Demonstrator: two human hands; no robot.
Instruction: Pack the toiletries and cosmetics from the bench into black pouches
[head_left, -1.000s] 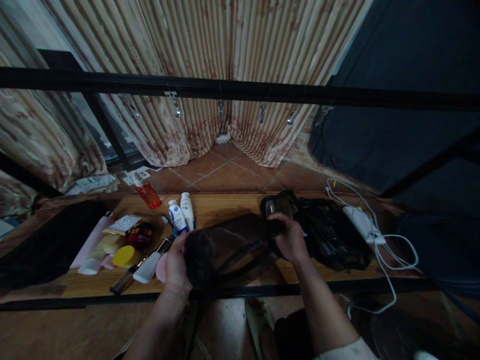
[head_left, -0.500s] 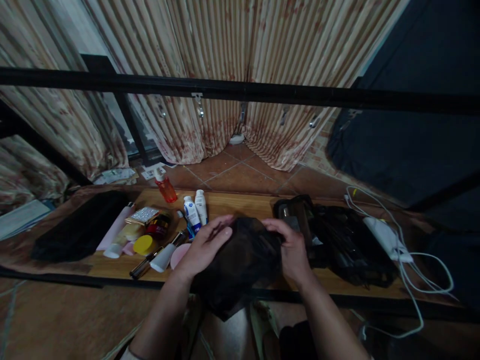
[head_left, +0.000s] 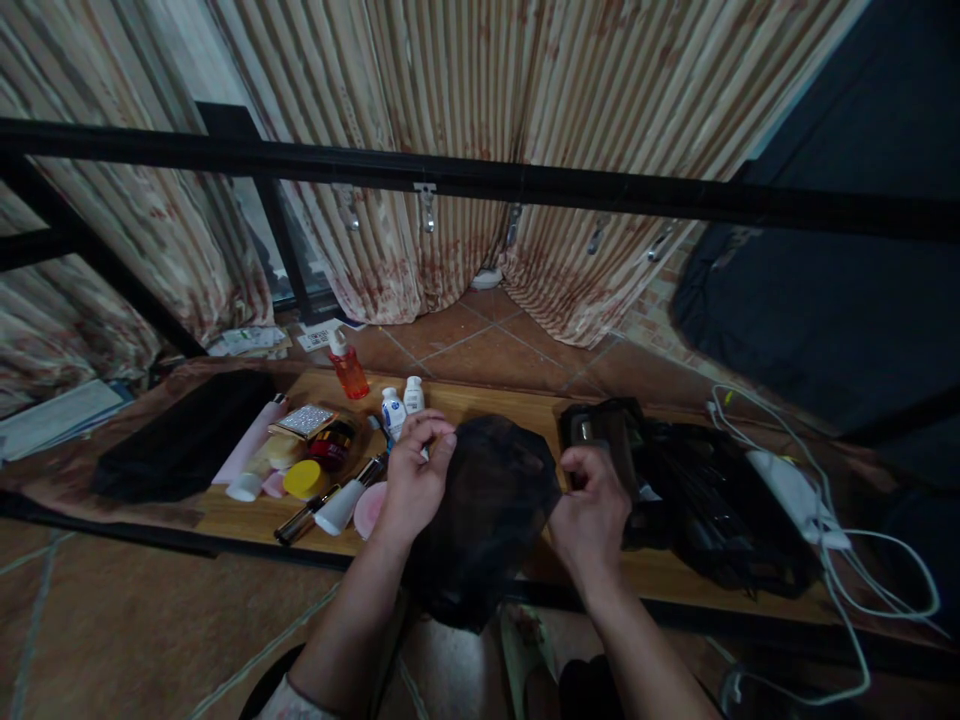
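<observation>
A sheer black mesh bag hangs at the front edge of the wooden board, its lower end over the edge. My left hand is closed at the bag's upper left side, thumb against fingers. At its right side my right hand is curled closed on the bag's edge. Left of my left hand lie a round pink container, a white-capped tube and a dark slim tube. Behind it are a white and blue tube and a white bottle.
A red pump bottle, a yellow-lidded jar and a glittery compact are on the left. A black case lies farther left. Black mesh pouches and a white power strip with cables are at right. A black bar crosses above.
My left fingers have closed further at the bag's upper side, and my right hand has curled tighter and moved slightly down. The bag's top is spread rounder. The view has shifted slightly left.
</observation>
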